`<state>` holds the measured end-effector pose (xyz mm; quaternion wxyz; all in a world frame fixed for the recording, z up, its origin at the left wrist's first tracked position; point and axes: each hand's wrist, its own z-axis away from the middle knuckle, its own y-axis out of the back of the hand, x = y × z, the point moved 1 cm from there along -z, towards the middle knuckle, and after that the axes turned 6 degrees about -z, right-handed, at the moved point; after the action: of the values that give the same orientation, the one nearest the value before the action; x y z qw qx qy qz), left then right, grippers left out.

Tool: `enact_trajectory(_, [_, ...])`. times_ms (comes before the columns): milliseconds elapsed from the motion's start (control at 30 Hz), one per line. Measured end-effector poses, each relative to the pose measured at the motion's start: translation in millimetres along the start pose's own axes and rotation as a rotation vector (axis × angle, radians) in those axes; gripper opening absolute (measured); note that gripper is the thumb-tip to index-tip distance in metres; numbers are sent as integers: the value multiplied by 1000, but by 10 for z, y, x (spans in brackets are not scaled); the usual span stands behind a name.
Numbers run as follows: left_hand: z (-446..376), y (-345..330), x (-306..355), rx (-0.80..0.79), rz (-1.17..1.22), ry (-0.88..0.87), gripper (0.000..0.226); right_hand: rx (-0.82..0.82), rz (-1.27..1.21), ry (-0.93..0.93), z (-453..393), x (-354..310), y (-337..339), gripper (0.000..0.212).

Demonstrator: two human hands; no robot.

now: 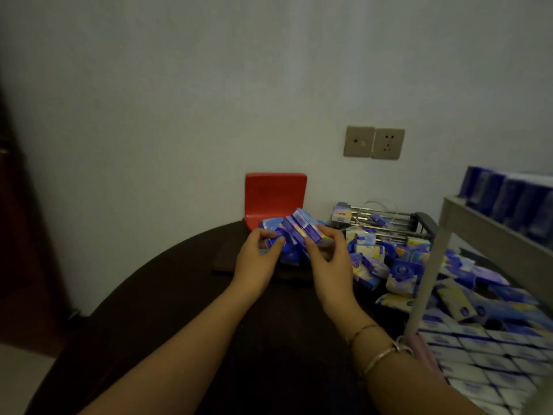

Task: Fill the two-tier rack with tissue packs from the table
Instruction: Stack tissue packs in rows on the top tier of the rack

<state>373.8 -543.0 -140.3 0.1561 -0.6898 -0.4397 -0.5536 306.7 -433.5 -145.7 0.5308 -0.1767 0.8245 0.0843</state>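
At the near right, the rack (443,259) stands on the dark worktop (167,295), its lower tier lined with white packs (478,348) and its upper tier with blue ones (508,199). Farther out, both hands meet over a cluster of blue packs (302,227): the left hand (257,259) pinches its left edge, and the right hand (329,259) has its grip curled round the right side. Loose packs (386,259) are heaped just right of the hands. Behind stands a red holder (275,196).
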Motion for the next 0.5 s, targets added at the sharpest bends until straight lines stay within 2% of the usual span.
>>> enact_trajectory(133, [273,241,575,-9,284,21,25,-129,-88,122,203,-555,-39,29])
enact_trajectory(267, [477,404,1078,7,459,14,29,-166,-114,220,345,-1082,24,29])
enact_trajectory(433, [735,471,1677,-12,553,-78,21,-170,-196,276,438,-1725,288,27])
enact_trajectory(500, [824,447,1898,-2,551,-122,22,-181,-145,318,466,-1981,469,22])
